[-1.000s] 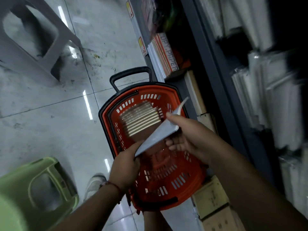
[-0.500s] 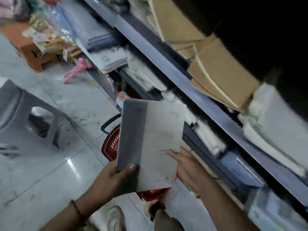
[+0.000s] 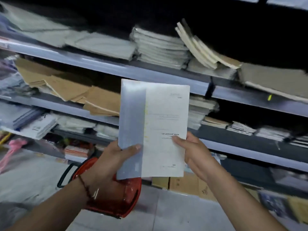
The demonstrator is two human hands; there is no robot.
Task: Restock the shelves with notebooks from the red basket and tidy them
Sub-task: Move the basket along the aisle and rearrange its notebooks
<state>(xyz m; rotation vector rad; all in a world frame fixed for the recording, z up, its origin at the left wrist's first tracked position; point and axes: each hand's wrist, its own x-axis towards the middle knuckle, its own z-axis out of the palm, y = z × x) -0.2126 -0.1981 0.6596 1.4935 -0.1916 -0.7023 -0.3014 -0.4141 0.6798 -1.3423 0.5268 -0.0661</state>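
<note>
My left hand [image 3: 115, 157] grips the notebook [image 3: 153, 129] near its bottom left corner, with the thumb lying across the gray strip on the cover and the other fingers hidden behind it. My right hand [image 3: 191, 152] pinches the right edge, thumb on the front and the rest curled out of sight behind. The notebook stands upright in front of me, held up in the air and not touching any shelf.

A second ago I was bent over the red basket [image 3: 120, 202] and the notebook was just coming out of it, seen edge-on. Now I am looking up at the shelves and the notebook faces me flat. I think that means the picking up is done and the next job is finding its place. The basket sits low behind my left wrist, on the floor.

Past the notebook are the shelves. The middle shelf [image 3: 205, 88] runs just behind its top. Brown notebooks [image 3: 71, 89] lie in a messy, sliding heap to the left. Higher up is a white stack [image 3: 158, 47], with some tilted books [image 3: 200, 47] leaning next to it.

The small writing on the cover is too fuzzy to read. My arm hides most of the basket, so I cannot tell whether more notebooks are left inside. The back of the top shelf is too dark to see, and the far edges are blurry.
</note>
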